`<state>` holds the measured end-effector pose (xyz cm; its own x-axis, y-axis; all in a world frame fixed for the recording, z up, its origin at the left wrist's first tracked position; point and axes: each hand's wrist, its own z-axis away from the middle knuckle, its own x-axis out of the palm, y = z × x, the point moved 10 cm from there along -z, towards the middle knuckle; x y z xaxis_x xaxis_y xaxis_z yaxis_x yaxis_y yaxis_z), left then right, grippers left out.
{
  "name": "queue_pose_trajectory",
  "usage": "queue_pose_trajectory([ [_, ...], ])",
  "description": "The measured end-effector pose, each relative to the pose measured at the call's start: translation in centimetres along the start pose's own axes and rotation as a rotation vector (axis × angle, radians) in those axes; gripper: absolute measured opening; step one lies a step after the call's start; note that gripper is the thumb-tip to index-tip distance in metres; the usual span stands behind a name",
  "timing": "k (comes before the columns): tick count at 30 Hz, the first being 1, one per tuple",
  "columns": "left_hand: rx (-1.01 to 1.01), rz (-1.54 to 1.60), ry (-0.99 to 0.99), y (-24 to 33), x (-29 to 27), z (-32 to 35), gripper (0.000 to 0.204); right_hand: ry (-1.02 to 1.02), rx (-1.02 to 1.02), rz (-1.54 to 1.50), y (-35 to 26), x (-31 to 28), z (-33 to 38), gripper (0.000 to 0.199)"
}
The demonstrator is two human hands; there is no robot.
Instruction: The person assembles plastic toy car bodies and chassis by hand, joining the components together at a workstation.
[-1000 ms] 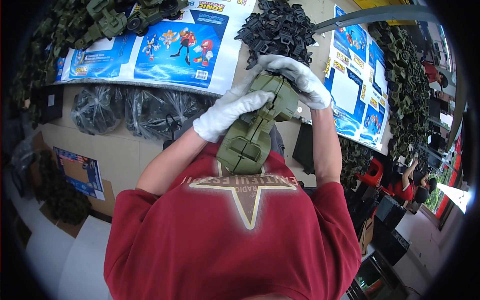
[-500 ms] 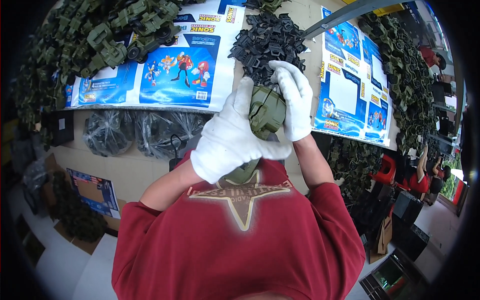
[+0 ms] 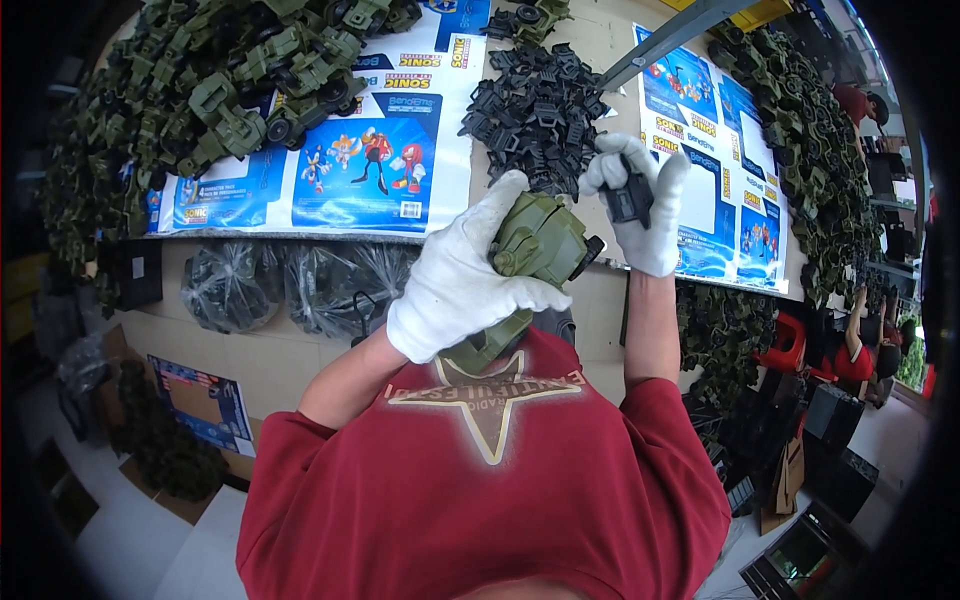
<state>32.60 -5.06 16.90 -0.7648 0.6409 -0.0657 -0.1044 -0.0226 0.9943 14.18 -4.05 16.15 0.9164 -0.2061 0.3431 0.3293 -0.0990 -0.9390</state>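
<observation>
My left hand (image 3: 465, 270), in a white glove, is closed around a green toy vehicle (image 3: 540, 240) in front of my chest. A black wheel shows at the vehicle's right side, and its lower part reaches down below my thumb. To the right, my gloved right hand (image 3: 645, 210) pinches a small black plastic part (image 3: 628, 200) between thumb and fingers, apart from the vehicle. Just beyond both hands lies a pile of similar black plastic parts (image 3: 535, 110) on the table.
Green toy vehicles (image 3: 230, 100) are heaped at the far left on printed blue sheets (image 3: 365, 165). More sheets (image 3: 710, 150) and toys (image 3: 810, 150) lie right, past a metal bar (image 3: 680, 40). Plastic bags (image 3: 235, 285) sit below the table edge. People work at far right.
My right hand has come off the vehicle and moved right, now with a black plastic part in its fingers. My left hand still holds the vehicle, which has turned to show a wheel.
</observation>
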Motion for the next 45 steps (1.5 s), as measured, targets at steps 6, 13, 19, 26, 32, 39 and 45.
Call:
queue_pose_trajectory([
  [6, 0.047, -0.09, -0.134, 0.4, 0.9, 0.6, 0.114, -0.497, -0.067, 0.835, -0.9, 5.2, 2.7, 0.109],
  [13, 0.19, -0.176, -0.268, 2.2, 2.8, 2.2, 0.112, -0.553, -0.015, 1.003, -3.0, 6.3, 6.1, 0.112],
  [19, 0.397, -0.254, -0.047, 4.9, 2.6, 3.7, 0.094, -0.478, -0.117, 1.222, -4.7, 7.8, 8.5, 0.099],
  [26, 0.413, -0.205, -0.028, 3.4, 2.1, 3.5, 0.093, -0.401, -0.114, 1.158, -4.8, 8.4, 8.1, 0.085],
  [32, 0.004, -0.074, -0.046, -0.4, 2.2, 1.7, 0.097, -0.006, 0.174, 0.433, -0.6, 0.2, 3.9, 0.052],
  [39, -0.202, 0.153, -0.036, -2.3, 2.4, 0.8, 0.099, -0.166, 0.196, 0.427, 0.9, 2.8, 3.5, 0.081],
  [45, -0.214, 0.224, -0.03, -3.0, 2.2, 0.2, 0.097, -0.294, 0.236, 0.173, 2.3, 2.6, 5.4, 0.085],
])
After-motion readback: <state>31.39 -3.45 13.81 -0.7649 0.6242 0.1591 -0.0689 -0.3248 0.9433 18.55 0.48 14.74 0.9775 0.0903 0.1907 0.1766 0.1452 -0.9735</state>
